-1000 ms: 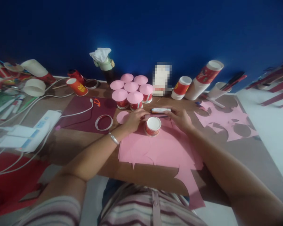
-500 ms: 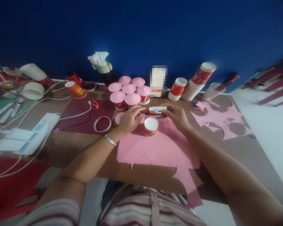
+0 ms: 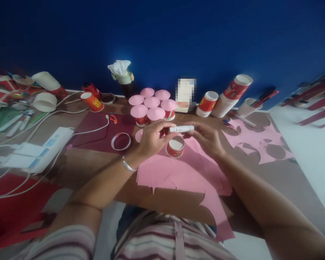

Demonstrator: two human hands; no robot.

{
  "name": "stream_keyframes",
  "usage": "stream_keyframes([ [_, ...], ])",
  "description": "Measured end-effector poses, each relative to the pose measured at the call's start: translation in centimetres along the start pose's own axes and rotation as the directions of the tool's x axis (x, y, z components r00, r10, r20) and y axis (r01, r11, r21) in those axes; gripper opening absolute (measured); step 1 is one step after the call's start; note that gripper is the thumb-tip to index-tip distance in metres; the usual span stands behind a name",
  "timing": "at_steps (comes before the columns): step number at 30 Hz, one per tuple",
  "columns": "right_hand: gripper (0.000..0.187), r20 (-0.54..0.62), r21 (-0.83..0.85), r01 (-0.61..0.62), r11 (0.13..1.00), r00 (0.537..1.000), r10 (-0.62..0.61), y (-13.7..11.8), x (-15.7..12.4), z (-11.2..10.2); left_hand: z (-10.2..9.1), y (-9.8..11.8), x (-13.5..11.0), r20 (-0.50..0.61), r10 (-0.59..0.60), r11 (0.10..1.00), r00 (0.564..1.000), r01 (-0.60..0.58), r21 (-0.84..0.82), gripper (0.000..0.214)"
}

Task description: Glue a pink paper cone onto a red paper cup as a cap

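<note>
Slim white tube, nearly level

White power strip, green-lidded bottle.

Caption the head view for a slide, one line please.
Left hand and right hand hold a white tube near a red cup on pink paper, pink-topped cups clustered behind.

the left arm and right arm reach up from the lower corners, slanting toward each other, wrists well apart; the left hand and right hand face each other, near but not touching, fingers curled inward, thumbs and fingertips held in a pinch
</note>
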State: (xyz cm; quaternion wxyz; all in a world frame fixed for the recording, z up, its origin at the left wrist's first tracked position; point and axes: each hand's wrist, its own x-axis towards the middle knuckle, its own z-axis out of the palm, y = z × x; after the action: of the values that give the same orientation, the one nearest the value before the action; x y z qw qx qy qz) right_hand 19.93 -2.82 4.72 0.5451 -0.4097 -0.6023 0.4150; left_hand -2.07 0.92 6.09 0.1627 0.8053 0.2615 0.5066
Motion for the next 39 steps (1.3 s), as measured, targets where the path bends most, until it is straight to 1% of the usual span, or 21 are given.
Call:
stream_keyframes([
  [3,0.042,0.007,-0.097,0.03,0.995,1.0,-0.03,-1.1,-0.3,-0.1,-0.1,0.2,0.0,-0.025,0.048,0.999,0.999,-0.048,-0.018,0.016],
  [7,0.045,0.078,-0.2,0.032,0.979,0.997,-0.016,-2.6,-0.5,-0.3,-0.3,0.5,0.1,-0.018,0.096,0.994,0.995,-0.097,-0.05,0.016],
  [10,0.056,0.118,-0.281,0.054,0.958,0.993,-0.022,-3.1,-0.4,-0.5,-0.5,0.8,0.2,-0.006,0.127,0.991,0.992,-0.127,-0.048,0.017],
  [13,0.064,0.12,-0.362,0.098,0.927,0.991,-0.058,-2.6,-0.4,-0.4,-0.5,0.9,0.2,-0.003,0.113,0.992,0.994,-0.113,-0.059,0.017],
  [15,0.063,0.095,-0.399,0.141,0.906,0.989,-0.112,-2.0,-0.5,-0.4,-0.5,0.9,0.2,-0.01,0.082,0.994,0.997,-0.083,-0.071,0.017],
  [17,0.057,0.075,-0.463,0.21,0.861,0.977,-0.198,-1.3,-0.5,-0.4,-0.4,1.0,0.3,-0.019,0.05,0.994,0.999,-0.051,-0.091,0.017],
  [19,0.054,0.082,-0.527,0.268,0.807,0.961,-0.265,-0.7,-0.6,-0.5,-0.4,1.0,0.3,-0.02,0.024,0.992,1.0,-0.026,-0.121,0.017],
  [20,0.054,0.092,-0.546,0.283,0.789,0.956,-0.279,-0.6,-0.6,-0.5,-0.4,1.1,0.3,-0.016,0.014,0.991,1.0,-0.016,-0.136,0.017],
  [22,0.055,0.111,-0.555,0.29,0.78,0.955,-0.276,-0.6,-0.6,-0.6,-0.4,1.1,0.2,-0.006,-0.002,0.989,1.0,0.001,-0.145,0.017],
  [25,0.057,0.12,-0.542,0.267,0.797,0.963,-0.241,-1.0,-0.6,-0.6,-0.6,1.1,0.1,0.014,-0.001,0.991,1.0,0.003,-0.132,0.017],
  [28,0.062,0.138,-0.482,0.168,0.86,0.984,-0.114,-1.5,-0.7,-0.6,-0.7,1.0,0.0,0.048,0.027,0.992,0.998,-0.021,-0.121,0.014],
  [30,0.065,0.141,-0.44,0.095,0.893,0.989,-0.035,-1.5,-0.6,-0.6,-0.7,1.0,-0.1,0.06,0.032,0.994,0.998,-0.026,-0.106,0.013],
  [32,0.066,0.109,-0.433,0.094,0.896,0.993,-0.052,-1.2,-0.6,-0.6,-0.7,0.9,-0.1,0.045,0.019,0.995,0.999,-0.015,-0.094,0.014],
  [34,0.063,0.082,-0.469,0.138,0.872,0.99,-0.113,-0.9,-0.6,-0.5,-0.6,0.8,-0.1,0.014,-0.006,0.995,1.0,0.007,-0.095,0.015],
  [36,0.06,0.086,-0.51,0.176,0.842,0.984,-0.154,-0.6,-0.6,-0.5,-0.6,0.7,-0.1,0.004,-0.032,0.994,0.999,0.032,-0.104,0.016],
  [39,0.055,0.121,-0.521,0.201,0.829,0.979,-0.162,-0.5,-0.7,-0.6,-0.6,0.6,-0.2,0.02,-0.033,0.992,0.999,0.036,-0.125,0.015],
])
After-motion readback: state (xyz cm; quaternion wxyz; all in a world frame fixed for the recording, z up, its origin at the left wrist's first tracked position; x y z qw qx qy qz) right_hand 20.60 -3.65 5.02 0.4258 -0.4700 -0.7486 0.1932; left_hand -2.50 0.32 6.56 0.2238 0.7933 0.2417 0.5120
